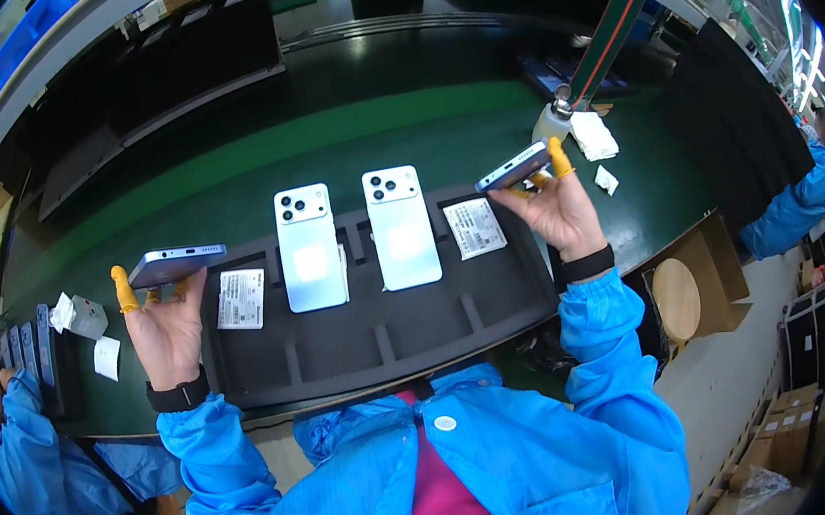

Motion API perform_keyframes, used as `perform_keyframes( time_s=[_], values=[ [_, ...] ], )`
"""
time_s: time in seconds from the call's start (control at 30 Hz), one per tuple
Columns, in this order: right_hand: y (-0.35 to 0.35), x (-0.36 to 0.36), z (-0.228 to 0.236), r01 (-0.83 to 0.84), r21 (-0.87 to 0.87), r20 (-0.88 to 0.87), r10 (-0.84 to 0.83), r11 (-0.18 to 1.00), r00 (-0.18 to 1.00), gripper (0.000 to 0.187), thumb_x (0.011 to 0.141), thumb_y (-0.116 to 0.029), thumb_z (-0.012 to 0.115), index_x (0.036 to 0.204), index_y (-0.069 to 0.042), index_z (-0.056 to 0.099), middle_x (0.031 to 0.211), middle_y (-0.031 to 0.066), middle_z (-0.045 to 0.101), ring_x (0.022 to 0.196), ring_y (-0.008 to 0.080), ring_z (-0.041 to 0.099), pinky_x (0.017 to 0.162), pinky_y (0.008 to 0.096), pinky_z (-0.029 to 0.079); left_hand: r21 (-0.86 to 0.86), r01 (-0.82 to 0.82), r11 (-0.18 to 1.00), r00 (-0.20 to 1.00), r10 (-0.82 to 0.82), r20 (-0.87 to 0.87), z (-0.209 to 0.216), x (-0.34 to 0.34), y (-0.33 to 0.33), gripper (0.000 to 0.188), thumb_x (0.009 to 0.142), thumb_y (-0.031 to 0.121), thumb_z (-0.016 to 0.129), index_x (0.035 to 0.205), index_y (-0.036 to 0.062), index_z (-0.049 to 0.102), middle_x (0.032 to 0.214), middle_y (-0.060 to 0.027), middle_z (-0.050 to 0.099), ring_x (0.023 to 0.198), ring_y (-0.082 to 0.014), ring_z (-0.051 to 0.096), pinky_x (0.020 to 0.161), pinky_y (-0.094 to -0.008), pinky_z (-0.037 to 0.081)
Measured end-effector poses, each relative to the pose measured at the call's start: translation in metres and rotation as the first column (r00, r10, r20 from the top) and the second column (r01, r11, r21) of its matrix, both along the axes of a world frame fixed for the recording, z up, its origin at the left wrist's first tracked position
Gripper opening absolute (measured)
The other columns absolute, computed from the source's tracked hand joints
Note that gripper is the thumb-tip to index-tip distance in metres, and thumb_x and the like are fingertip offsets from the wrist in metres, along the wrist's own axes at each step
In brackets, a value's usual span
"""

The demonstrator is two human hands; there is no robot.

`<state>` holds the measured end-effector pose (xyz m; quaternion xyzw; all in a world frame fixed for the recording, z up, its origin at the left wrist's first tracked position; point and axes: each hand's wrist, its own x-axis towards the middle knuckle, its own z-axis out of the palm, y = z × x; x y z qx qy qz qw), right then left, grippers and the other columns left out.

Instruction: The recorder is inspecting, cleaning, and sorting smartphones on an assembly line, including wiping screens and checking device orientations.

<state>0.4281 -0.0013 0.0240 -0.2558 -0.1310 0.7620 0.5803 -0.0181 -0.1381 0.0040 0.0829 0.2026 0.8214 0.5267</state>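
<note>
My left hand (pixel 167 334), with yellow finger cots on some fingers, grips a smartphone (pixel 177 266) raised above the tray's left end, its port edge toward me. A second smartphone (pixel 513 165) is tilted in my right hand (pixel 566 216), which also wears yellow finger cots. Between them, two light-blue phones (pixel 313 268) (pixel 404 243) lie back side up on a black foam tray (pixel 342 350), camera bumps at the far end. A white printed label sheet (pixel 241 299) sits on the tray's left part, and another label sheet (pixel 476 228) lies on the right.
White bottles (pixel 87 318) (pixel 551 125) and crumpled white tissue (pixel 594 136) stand on the green table (pixel 223 172). At far left, a co-worker's blue sleeve (pixel 41 457) is beside several dark phones (pixel 30 348). A cardboard box (pixel 720 265) is at right, with another person (pixel 808 191) beyond.
</note>
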Motion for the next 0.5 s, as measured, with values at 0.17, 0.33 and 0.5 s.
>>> perform_keyframes(
  time_s=[0.17, 0.33, 0.5],
  values=[
    [-0.005, -0.007, 0.0, -0.075, -0.006, -0.073, 0.074, 0.997, 0.995, 0.053, 0.096, -0.035, 0.057, 0.125, 0.0, 0.03, 0.127, 0.0231, 0.036, 0.119, 0.047, 0.048, 0.092, 0.0639, 0.049, 0.018, 0.207, 0.978, 0.961, -0.207, 0.186, 0.002, 0.006, 0.004, 0.057, 0.093, 0.038, 0.059, 0.121, -0.0049, 0.035, 0.126, -0.028, 0.041, 0.122, -0.0456, 0.045, 0.103, -0.0581, 0.043],
    [-0.009, -0.01, 0.006, -0.095, 0.005, -0.045, 0.095, 0.995, 0.994, 0.05, 0.096, -0.035, 0.056, 0.125, -0.002, 0.033, 0.124, 0.0223, 0.04, 0.113, 0.045, 0.054, 0.087, 0.0593, 0.054, 0.087, 0.274, 0.958, 0.921, -0.287, 0.264, 0.002, 0.014, 0.003, 0.062, 0.092, 0.039, 0.06, 0.12, -0.0089, 0.034, 0.126, -0.0299, 0.041, 0.122, -0.0476, 0.046, 0.103, -0.0573, 0.044],
    [-0.012, -0.024, 0.017, 0.044, 0.449, 0.523, -0.302, 0.893, 0.797, 0.045, 0.093, -0.027, 0.062, 0.131, -0.009, 0.045, 0.114, 0.0183, 0.05, 0.108, 0.0321, 0.057, 0.085, 0.0502, 0.054, 0.072, 0.301, 0.951, 0.901, -0.309, 0.306, 0.002, 0.02, 0.005, 0.059, 0.091, 0.042, 0.061, 0.112, -0.0104, 0.044, 0.115, -0.0256, 0.051, 0.119, -0.0464, 0.048, 0.1, -0.0585, 0.047]
  ],
)
